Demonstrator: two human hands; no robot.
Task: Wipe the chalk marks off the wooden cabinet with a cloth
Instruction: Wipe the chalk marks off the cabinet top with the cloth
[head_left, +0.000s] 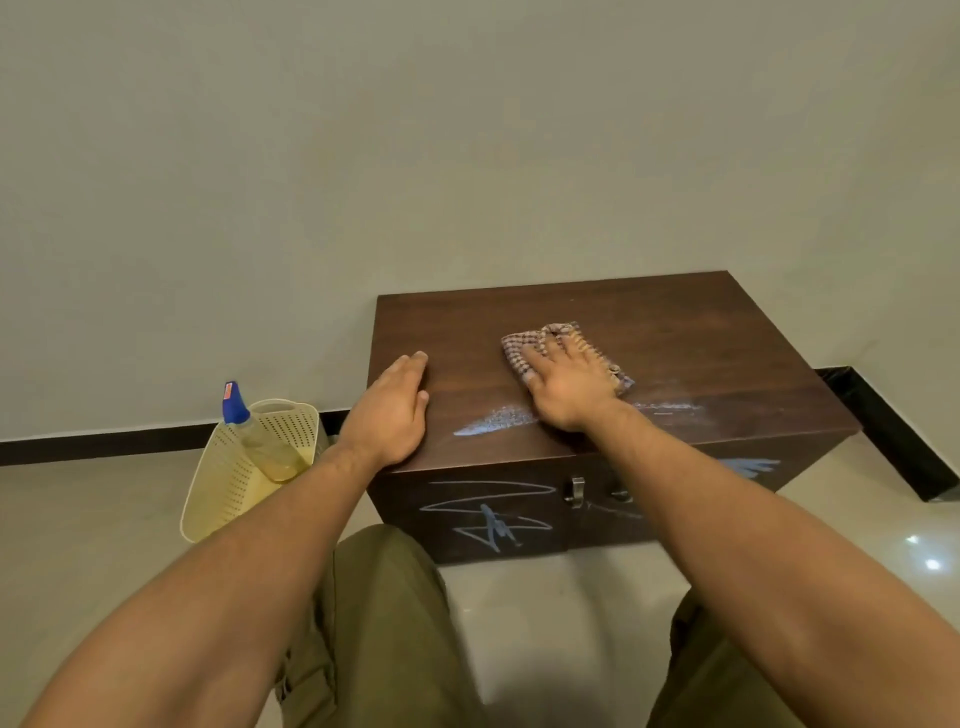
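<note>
**Pressing a checked cloth flat on the chalked cabinet top**

We kneel in front of a low dark wooden cabinet that stands with its back edge against the wall. Our right hand lies spread on the checked cloth near the middle of the top. The fingers are straight and fanned, pressing the cloth down rather than gripping it. The cloth is bunched and shows past the fingertips and to the right of the hand.

Our left hand rests flat and released on the bare wood. It sits close to the top's left edge, with the heel of the palm at the front left corner.

A pale chalk smear runs across the top just behind the front edge, between the two hands, and a fainter streak carries on to the right of our right wrist. Behind the cloth and out to the right edge, the top is open wood.

Blue-white chalk scribbles cover the left part of the cabinet's front face, and more chalk shows beside our right forearm. A small metal handle sits just under the front edge.

To the left, on the tiled floor, a cream perforated basket stands apart from the cabinet's side. It holds a spray bottle with a blue nozzle. A dark skirting board lines the foot of the wall.
</note>
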